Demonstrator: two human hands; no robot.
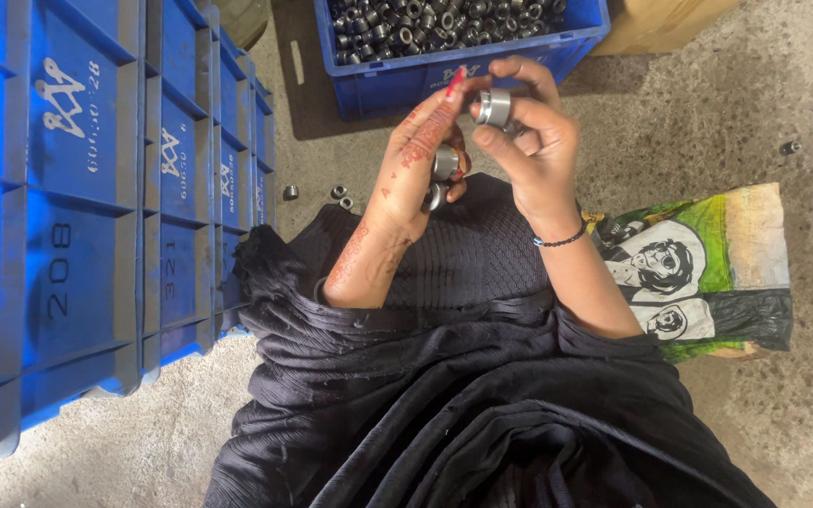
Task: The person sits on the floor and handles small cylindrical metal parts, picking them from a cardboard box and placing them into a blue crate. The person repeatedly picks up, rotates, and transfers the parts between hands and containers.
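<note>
Seated on the concrete floor (726, 113) in dark clothing, you hold both hands up just in front of the blue crate (463, 66), which is heaped with small metal rings. Your right hand (534, 141) pinches one metal ring (494, 107) between thumb and fingers, close to the crate's front wall. Your left hand (425, 160), just beside the right and a little farther from the crate, is curled around two more rings (442, 174), one above the other in the palm, with its forefinger stretched up to touch the ring in your right hand. To the left of the crate, a row of blue crates (96, 216) stands on edge, and three loose rings (317, 195) lie on the floor between that row and your left hand. A printed sack (708, 273) lies on the floor below the crate's right end, beside your right forearm.
</note>
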